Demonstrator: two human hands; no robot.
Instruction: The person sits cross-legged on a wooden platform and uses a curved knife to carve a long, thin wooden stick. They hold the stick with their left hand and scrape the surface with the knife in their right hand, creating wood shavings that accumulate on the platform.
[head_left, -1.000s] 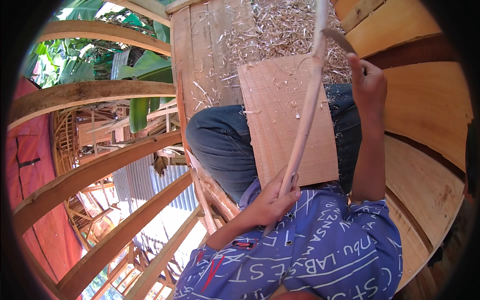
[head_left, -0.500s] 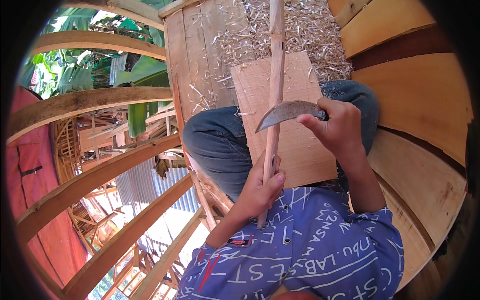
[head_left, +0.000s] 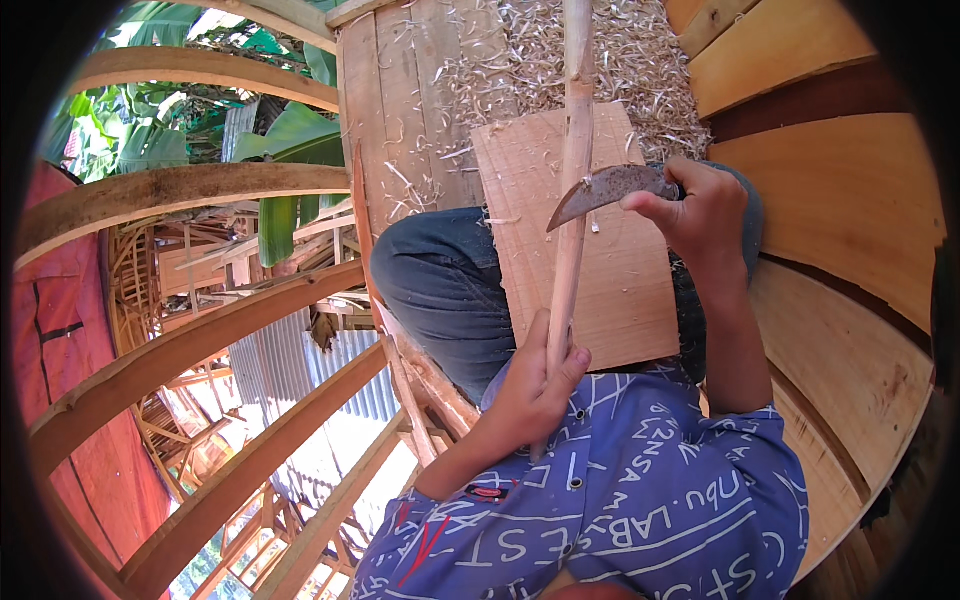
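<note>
I see the left hand [head_left: 535, 385] wrapped around the lower end of a long pale stick [head_left: 572, 190], while the right hand [head_left: 695, 205] grips a curved knife [head_left: 600, 188] whose blade crosses the stick above the left fingers. Beneath both lies a flat board [head_left: 620, 300] across the lap, with wood shavings [head_left: 640, 60] strewn over the plank floor [head_left: 400, 110] beyond, and curved timber ribs [head_left: 190, 345] left of the hands.

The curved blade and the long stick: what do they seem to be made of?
The curved blade in the right hand looks like dull, unpolished metal: grey with brownish patches, perhaps rust. The long stick in the left hand looks like pale rattan or bamboo, smooth and bare, probably peeled.
</note>
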